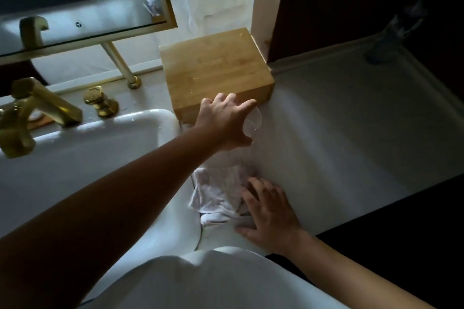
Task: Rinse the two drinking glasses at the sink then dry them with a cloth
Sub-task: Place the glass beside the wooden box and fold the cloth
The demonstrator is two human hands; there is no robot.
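A clear drinking glass (254,121) stands on the white counter just in front of the wooden box, and my left hand (227,123) reaches across over its rim with fingers wrapped around it. Most of the glass is hidden under that hand. A crumpled white cloth (218,190) lies on the counter at the sink's right edge. My right hand (270,211) rests flat on the cloth's right side, fingers spread. A second glass is not visible.
The white sink basin (88,158) fills the left, with a brass faucet (37,110) and brass knob (100,101) behind it. A wooden box (216,70) sits at the back. A mirror (82,0) stands on brass legs. The white counter (339,133) stretches right to a dark edge.
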